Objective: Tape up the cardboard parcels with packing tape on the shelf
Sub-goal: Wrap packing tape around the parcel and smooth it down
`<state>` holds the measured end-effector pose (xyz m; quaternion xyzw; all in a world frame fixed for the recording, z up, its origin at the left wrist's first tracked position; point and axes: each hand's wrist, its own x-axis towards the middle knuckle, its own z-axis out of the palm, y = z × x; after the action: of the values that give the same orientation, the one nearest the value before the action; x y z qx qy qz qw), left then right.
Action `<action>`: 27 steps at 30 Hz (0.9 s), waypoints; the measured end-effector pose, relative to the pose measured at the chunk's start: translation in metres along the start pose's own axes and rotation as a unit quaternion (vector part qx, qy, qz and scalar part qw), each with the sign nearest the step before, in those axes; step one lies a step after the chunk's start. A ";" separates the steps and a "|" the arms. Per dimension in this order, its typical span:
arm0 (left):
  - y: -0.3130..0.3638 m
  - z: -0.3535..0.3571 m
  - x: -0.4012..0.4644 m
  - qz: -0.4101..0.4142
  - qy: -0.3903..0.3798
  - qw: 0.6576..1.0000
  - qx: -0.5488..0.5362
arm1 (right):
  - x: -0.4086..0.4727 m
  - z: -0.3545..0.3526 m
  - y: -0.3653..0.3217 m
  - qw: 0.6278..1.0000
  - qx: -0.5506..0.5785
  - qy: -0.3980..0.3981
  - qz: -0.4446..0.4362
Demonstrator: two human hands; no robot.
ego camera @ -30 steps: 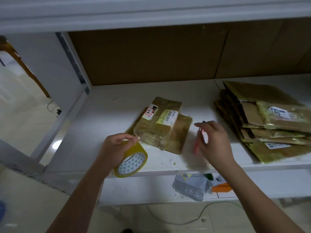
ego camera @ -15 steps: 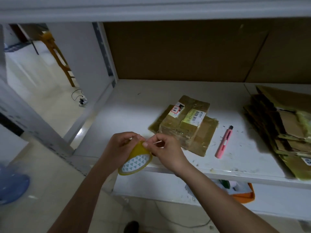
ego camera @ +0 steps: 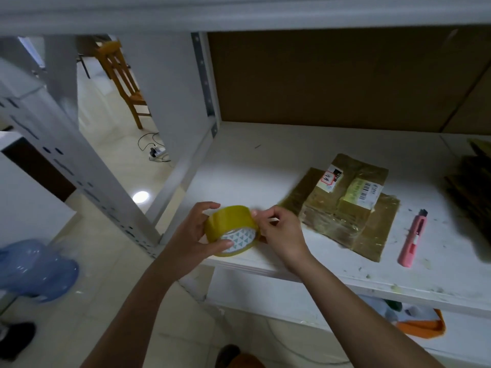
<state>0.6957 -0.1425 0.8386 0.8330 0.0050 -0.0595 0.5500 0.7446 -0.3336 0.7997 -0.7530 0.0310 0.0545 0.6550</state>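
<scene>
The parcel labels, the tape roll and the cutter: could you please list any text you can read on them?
Red-and-white label on parcel: red mark and digits, too blurred to read.
Barcode label: barcode and small print, unreadable.
Tape roll: triangle pattern only, no words.
Pink cutter: no text visible.

- Bare shelf (ego camera: pixel 252 166) surface lies open left of and behind the taped parcel (ego camera: pixel 342 205).
- A pink cutter (ego camera: pixel 413 239) lies just right of it.
- A cardboard stack (ego camera: pixel 473 181) blocks the far right.
- The upright post (ego camera: pixel 204 83) bounds the left.
</scene>
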 end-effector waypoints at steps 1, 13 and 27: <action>-0.004 -0.004 0.000 0.001 0.008 1.000 -0.016 | 0.004 0.005 -0.001 1.000 0.005 -0.003 0.003; 0.022 -0.034 0.052 -0.065 0.056 0.954 0.287 | 0.053 0.049 0.012 0.944 -0.306 0.081 -0.094; 0.024 -0.027 0.060 -0.073 0.050 0.956 0.279 | 0.051 0.047 0.017 0.965 -0.234 0.066 -0.096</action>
<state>0.7594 -0.1303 0.8652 0.9525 0.0763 -0.0573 0.2893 0.7914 -0.2877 0.7705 -0.8865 -0.0123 -0.0529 0.4595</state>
